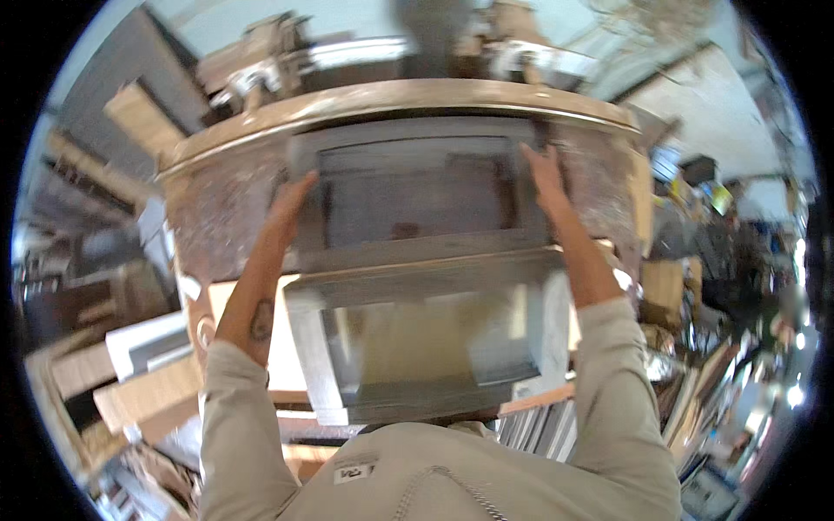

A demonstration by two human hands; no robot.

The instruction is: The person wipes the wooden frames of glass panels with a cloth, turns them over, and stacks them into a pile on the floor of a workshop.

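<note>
A dark grey rectangular frame (365,256) with a dark inner area lies over the brown workbench (230,208), its image smeared by motion. At its left side edge is my left hand (294,201), closed on it with the thumb along the front face. My right hand (547,181) grips the opposite side edge, thumb pointing up and the other fingers mostly hidden. Nearer to my body sits a second grey frame (317,356), with lighter side strips and a pale yellowish area showing inside it. Neither hand touches this nearer frame.
Clamp-like fittings (261,80) and wood pieces stand along the bench's far edge. Boards and frames (143,386) are stacked at the left. Leaning panels (699,391) and clutter crowd the right. Several grey strips (543,430) lie near my right elbow.
</note>
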